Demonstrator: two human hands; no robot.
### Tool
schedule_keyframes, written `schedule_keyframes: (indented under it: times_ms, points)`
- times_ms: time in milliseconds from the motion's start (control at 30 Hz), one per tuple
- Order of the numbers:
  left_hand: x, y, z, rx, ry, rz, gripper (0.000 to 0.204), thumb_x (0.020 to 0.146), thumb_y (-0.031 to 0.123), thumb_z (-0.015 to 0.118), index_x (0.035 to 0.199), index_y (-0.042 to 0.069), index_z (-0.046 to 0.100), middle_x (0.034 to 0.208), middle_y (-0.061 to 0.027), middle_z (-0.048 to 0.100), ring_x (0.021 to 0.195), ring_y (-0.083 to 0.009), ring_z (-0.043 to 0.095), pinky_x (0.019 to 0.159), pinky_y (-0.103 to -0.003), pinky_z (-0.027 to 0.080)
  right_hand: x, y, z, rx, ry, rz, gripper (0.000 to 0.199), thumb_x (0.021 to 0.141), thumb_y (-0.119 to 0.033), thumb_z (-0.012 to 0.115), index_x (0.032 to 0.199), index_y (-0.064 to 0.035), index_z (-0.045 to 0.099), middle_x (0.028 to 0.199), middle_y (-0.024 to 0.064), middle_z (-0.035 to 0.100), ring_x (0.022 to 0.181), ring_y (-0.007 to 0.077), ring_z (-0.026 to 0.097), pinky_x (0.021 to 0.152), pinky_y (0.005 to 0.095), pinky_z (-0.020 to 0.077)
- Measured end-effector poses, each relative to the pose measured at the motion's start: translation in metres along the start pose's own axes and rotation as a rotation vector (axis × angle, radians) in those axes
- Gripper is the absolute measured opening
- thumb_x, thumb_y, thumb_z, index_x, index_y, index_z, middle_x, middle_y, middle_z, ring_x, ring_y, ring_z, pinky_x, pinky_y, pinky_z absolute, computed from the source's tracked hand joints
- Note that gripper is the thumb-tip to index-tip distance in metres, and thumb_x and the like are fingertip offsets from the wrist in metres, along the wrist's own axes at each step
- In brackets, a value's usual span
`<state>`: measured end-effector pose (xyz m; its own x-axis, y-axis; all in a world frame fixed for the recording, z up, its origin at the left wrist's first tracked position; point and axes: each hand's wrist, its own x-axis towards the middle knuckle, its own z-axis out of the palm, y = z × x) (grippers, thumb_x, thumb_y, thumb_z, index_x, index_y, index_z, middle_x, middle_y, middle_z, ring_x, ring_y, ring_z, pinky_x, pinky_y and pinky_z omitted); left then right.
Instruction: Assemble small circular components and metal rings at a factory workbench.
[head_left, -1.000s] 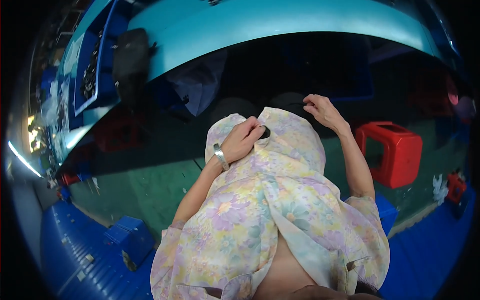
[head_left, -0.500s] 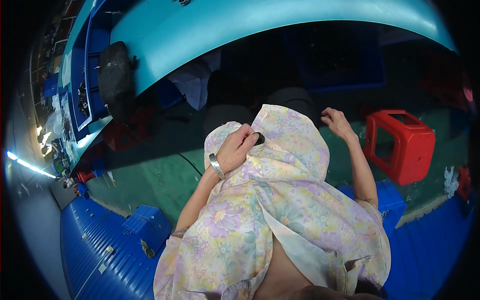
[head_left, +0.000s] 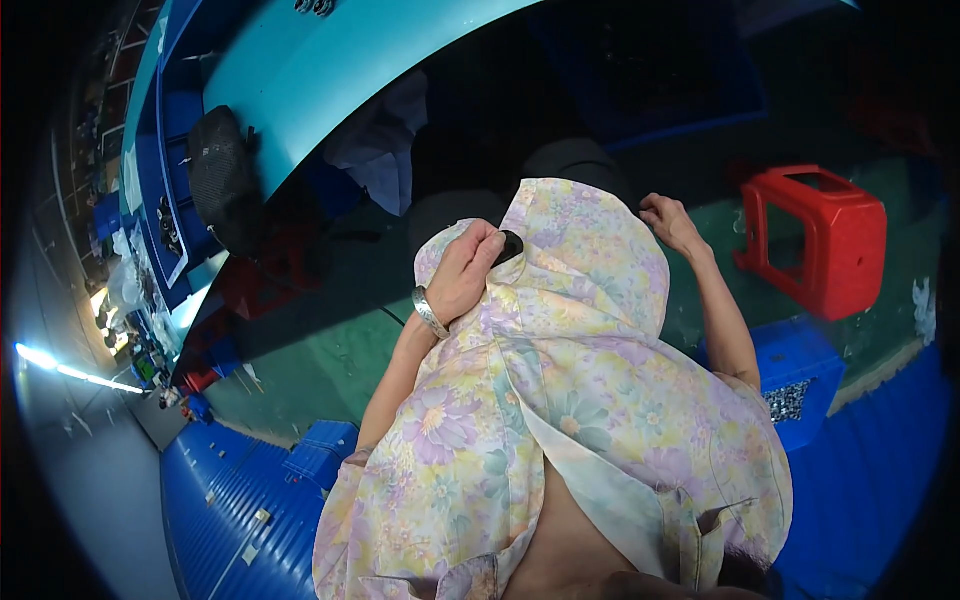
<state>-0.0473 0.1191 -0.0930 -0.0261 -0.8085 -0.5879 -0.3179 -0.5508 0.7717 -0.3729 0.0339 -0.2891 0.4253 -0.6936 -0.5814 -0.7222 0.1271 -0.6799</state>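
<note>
My left hand, with a silver bracelet at its wrist, rests on the floral shirt over my lap. Its fingers are closed round a black rounded object; only one end shows, so its kind cannot be told. To the right, beside the shirt's edge, my right hand has its fingers curled in. Whatever it may hold is hidden.
A turquoise table curves across the upper left, with a black mesh-covered object and a blue tray. At right are a red plastic stool and a blue crate. White cloth hangs below the table.
The view has shifted, so the table sits farther up and left and the stool higher and farther right. My left hand keeps the black object; my right hand stays curled beside the shirt.
</note>
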Motion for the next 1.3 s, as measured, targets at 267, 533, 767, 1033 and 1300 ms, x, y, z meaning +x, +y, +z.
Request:
schedule_keyframes:
  times_ms: [267, 533, 767, 1033, 1300]
  points:
    - [0.001, 0.000, 0.001, -0.073, 0.013, -0.018, 0.025, 0.099, 0.027, 0.049, 0.090, 0.004, 0.053, 0.079, 0.0032, 0.049, 0.073, -0.0070, 0.042, 0.067, -0.023, 0.038, -0.021, 0.005, 0.017, 0.061, 0.022, 0.067, 0.025, 0.086, -0.015, 0.060, 0.101, 0.0043, 0.062, 0.097, 0.0224, 0.067, 0.094, 0.0346, 0.064, 0.082, 0.0399, 0.0507]
    - [-0.012, 0.009, 0.009, -0.327, 0.078, -0.113, 0.022, 0.098, 0.030, 0.054, 0.090, 0.010, 0.055, 0.078, 0.0077, 0.051, 0.067, -0.0020, 0.043, 0.061, -0.019, 0.038, -0.025, 0.015, 0.032, 0.081, 0.107, 0.006, 0.024, 0.086, -0.015, 0.054, 0.100, 0.0035, 0.063, 0.095, 0.0218, 0.066, 0.092, 0.0342, 0.064, 0.080, 0.0395, 0.0505]
    - [-0.012, -0.001, 0.016, -0.627, 0.144, -0.116, 0.018, 0.096, 0.027, 0.059, 0.089, 0.011, 0.058, 0.079, 0.0061, 0.056, 0.065, -0.0025, 0.048, 0.060, -0.019, 0.042, -0.017, 0.022, 0.029, 0.117, 0.170, -0.066, 0.025, 0.085, -0.014, 0.057, 0.101, 0.0039, 0.061, 0.091, 0.0203, 0.066, 0.088, 0.0323, 0.064, 0.078, 0.0392, 0.0505]
    - [-0.017, 0.003, 0.016, -0.598, 0.203, -0.064, 0.020, 0.095, 0.030, 0.059, 0.089, 0.011, 0.059, 0.085, 0.0052, 0.060, 0.069, -0.0025, 0.048, 0.065, -0.020, 0.042, -0.008, -0.007, -0.011, 0.158, 0.218, -0.150, 0.023, 0.085, -0.015, 0.060, 0.100, 0.0019, 0.062, 0.092, 0.0193, 0.065, 0.089, 0.0327, 0.063, 0.078, 0.0381, 0.0494]
    - [-0.016, 0.007, -0.015, -0.659, 0.235, 0.205, 0.020, 0.097, 0.025, 0.055, 0.088, 0.007, 0.055, 0.094, -0.0042, 0.064, 0.081, -0.0096, 0.059, 0.076, -0.025, 0.050, 0.008, -0.177, -0.095, 0.280, 0.560, -0.644, 0.012, 0.085, -0.006, 0.061, 0.094, 0.0017, 0.063, 0.078, 0.0107, 0.063, 0.066, 0.0166, 0.058, 0.062, 0.0281, 0.0462]
